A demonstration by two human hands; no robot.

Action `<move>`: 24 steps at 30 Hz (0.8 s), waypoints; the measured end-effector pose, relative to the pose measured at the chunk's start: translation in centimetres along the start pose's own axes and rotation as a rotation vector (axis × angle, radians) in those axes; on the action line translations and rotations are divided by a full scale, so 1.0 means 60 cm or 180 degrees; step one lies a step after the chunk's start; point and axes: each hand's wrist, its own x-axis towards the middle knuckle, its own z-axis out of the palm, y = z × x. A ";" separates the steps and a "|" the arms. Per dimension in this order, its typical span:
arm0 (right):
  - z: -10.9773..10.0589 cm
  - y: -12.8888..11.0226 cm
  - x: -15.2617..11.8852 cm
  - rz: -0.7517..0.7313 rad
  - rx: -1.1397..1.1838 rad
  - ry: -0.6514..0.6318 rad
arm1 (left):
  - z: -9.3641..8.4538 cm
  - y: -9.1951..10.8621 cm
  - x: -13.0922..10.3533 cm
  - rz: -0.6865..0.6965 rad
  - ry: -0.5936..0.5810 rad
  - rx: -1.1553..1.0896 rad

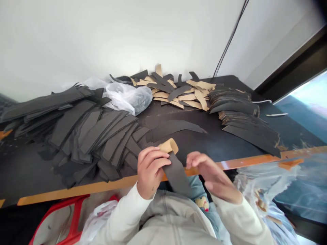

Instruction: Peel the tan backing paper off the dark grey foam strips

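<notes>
A black strip (177, 175) with a tan, curled upper end is held over the table's front edge by my left hand (152, 170), its fingers wrapped round the strip near the curl. The strip's lower part hangs toward my lap. To the right of it, my right hand (211, 173) is raised, somewhat blurred, fingers bent and apart, touching nothing. Beyond the hands, a few curved black pieces (176, 127) lie flat on the dark table (212, 141).
Black strips (97, 132) are heaped at the left, beside a clear plastic bag (129, 97). Tan and black strips (189, 97) lie scattered by the wall. Stacked black strips (237, 105) stand at the right. Below are a red stool (74, 217) and a plastic bag (270, 180).
</notes>
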 end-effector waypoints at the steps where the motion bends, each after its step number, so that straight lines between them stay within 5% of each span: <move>1: -0.003 -0.003 0.004 -0.0103 -0.0058 0.0403 | 0.000 0.000 -0.003 -0.0022 0.0005 -0.0048; 3: 0.004 -0.007 0.016 -0.0149 -0.0283 0.0955 | 0.004 0.000 -0.008 -0.0062 0.0004 -0.0143; 8: 0.045 -0.012 0.049 0.0026 -0.1200 0.0694 | 0.014 0.000 -0.026 0.0070 -0.0041 -0.0204; 11: 0.048 -0.001 0.058 -0.0105 -0.1243 0.1138 | 0.013 -0.001 -0.040 0.0153 -0.0065 -0.0333; 19: -0.018 0.047 0.050 -0.0107 -0.0548 0.2734 | -0.003 0.026 -0.050 -0.0523 -0.0211 -0.1625; 24: -0.093 0.047 0.013 -0.0496 -0.0058 0.3569 | 0.011 0.016 -0.057 -0.1041 -0.0271 -0.2377</move>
